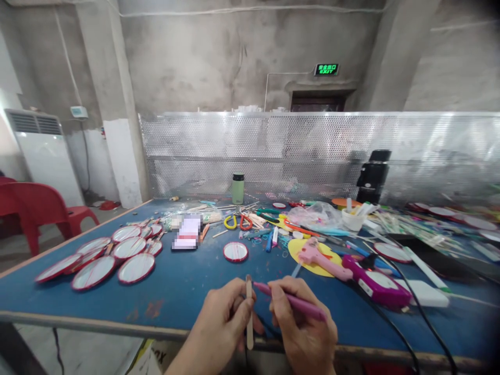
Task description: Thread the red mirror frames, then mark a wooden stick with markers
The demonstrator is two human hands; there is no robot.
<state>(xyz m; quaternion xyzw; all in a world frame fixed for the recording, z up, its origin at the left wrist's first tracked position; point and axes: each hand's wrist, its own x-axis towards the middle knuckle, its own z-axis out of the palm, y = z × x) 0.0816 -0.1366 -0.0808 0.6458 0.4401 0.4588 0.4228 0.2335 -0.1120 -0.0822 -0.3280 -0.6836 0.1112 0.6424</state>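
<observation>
My left hand (pixel 222 323) is closed round a pale wooden stick (pixel 249 312), which it holds upright near the table's front edge. My right hand (pixel 304 328) pinches a pink marker (pixel 291 300), its tip touching the stick's upper part. Both hands hover just above the blue tabletop (pixel 187 286). Beyond them lie a single red-rimmed white disc (pixel 235 251) and a purple-and-white glue gun (pixel 377 284) with a black cord.
Several red-rimmed discs (pixel 105 258) lie at the left. A pink glue gun (pixel 318 259) rests on a yellow disc. Scissors (pixel 238 221), pens, a white cup (pixel 352 219), a green bottle (pixel 238 188) and craft clutter fill the back. Red chair (pixel 35 211) stands left; perforated metal screen behind.
</observation>
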